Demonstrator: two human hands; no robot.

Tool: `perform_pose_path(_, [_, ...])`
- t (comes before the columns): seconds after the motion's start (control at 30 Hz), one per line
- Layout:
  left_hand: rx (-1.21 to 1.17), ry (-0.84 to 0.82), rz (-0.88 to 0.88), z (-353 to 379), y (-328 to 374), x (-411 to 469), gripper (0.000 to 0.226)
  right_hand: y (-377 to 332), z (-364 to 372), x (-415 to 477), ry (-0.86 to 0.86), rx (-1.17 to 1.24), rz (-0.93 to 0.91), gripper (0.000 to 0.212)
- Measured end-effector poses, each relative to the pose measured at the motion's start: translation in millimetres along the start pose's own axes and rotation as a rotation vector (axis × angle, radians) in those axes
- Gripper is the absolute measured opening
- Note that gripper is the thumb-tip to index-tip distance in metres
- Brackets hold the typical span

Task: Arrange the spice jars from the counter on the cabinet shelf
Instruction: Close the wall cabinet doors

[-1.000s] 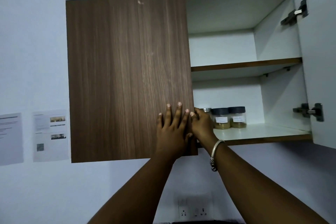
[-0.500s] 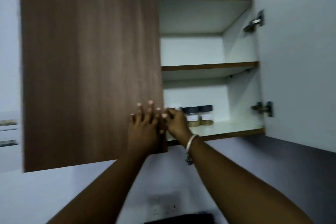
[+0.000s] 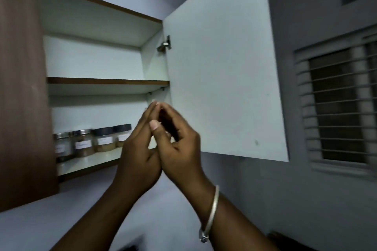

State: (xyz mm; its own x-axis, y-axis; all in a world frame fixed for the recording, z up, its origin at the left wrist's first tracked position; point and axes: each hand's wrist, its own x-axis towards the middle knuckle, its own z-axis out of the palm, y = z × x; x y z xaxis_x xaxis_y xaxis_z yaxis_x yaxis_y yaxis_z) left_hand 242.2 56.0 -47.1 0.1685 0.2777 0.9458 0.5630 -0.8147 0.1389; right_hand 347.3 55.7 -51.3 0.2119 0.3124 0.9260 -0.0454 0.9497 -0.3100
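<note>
overhead, a white-lined wall cabinet (image 3: 151,26) with wood-brown edging stands with its right door, a flat pale panel (image 3: 222,75), swung wide open, while the closed left door of dark brown woodgrain (image 3: 22,91) fills the left edge of the view. four small clear spice jars sit in a row on the bottom white shelf (image 3: 89,162), toward its left and back: a steel-lidded jar with a white label (image 3: 62,145) half hidden behind the brown door, a second steel-lidded jar of brownish powder (image 3: 83,142) just beside it, then a black-lidded jar of tan powder (image 3: 104,139), and a further black-lidded jar (image 3: 122,134) partly covered by the hands. the jars stand upright, close together; whether they touch cannot be told. the middle shelf with its brown front strip (image 3: 108,82) carries nothing visible.

both bare hands are raised in front of the cabinet opening, pressed together near the fingertips. the left hand (image 3: 140,149) has its fingers straightened upward and holds nothing. the right hand (image 3: 179,144) leans against it with fingers loosely curled and its thumb lying across the left fingers; it holds nothing either. a thin silver bangle (image 3: 211,212) circles the right wrist. a metal hinge (image 3: 164,45) shows at the upper inner edge of the open door. to the right, a barred window with a pale frame (image 3: 338,108) is set in the grey wall.
</note>
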Motion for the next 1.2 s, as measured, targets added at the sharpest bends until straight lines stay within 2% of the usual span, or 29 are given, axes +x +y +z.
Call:
perform_pose_path(0.13, [-0.188, -0.007, 0.138, 69, 56, 24, 0.061, -25, -82, 21, 0.141, -0.162, -0.156, 0.039])
perform_pose_path(0.23, [-0.285, -0.035, 0.148, 122, 87, 43, 0.059, -31, -140, 40, 0.238, -0.367, -0.21, 0.031])
perform_pose_path(0.33, [-0.258, -0.12, 0.129, 170, 108, 63, 0.062, -24, -194, 58, 0.303, -0.645, -0.235, 0.034])
perform_pose_path(0.37, [-0.217, -0.146, 0.122, 186, 112, 69, 0.063, -20, -210, 65, 0.298, -0.702, -0.184, 0.038])
perform_pose_path(0.47, [-0.101, -0.204, 0.064, 224, 115, 80, 0.066, -2, -242, 77, 0.236, -0.739, 0.118, 0.056])
perform_pose_path(0.53, [-0.027, -0.221, 0.032, 240, 110, 83, 0.069, 12, -252, 81, 0.166, -0.635, 0.29, 0.067])
perform_pose_path(0.63, [0.052, -0.262, -0.007, 253, 97, 84, 0.072, 26, -253, 81, 0.099, -0.473, 0.436, 0.071])
perform_pose_path(0.77, [-0.029, -0.366, -0.054, 252, 85, 80, 0.073, 30, -243, 77, 0.098, -0.467, 0.385, 0.055])
perform_pose_path(0.83, [-0.033, -0.352, -0.055, 242, 86, 75, 0.073, 22, -234, 72, 0.125, -0.466, 0.314, 0.044])
perform_pose_path(1.0, [-0.136, -0.205, -0.039, 182, 89, 42, 0.073, 3, -191, 45, 0.167, -0.397, 0.142, 0.028])
perform_pose_path(1.1, [-0.167, -0.03, -0.03, 127, 78, 20, 0.074, -9, -146, 32, 0.104, -0.301, 0.067, 0.023])
perform_pose_path(1.2, [-0.183, 0.091, -0.119, 70, 59, 4, 0.069, -14, -92, 23, -0.015, -0.151, 0.046, 0.022])
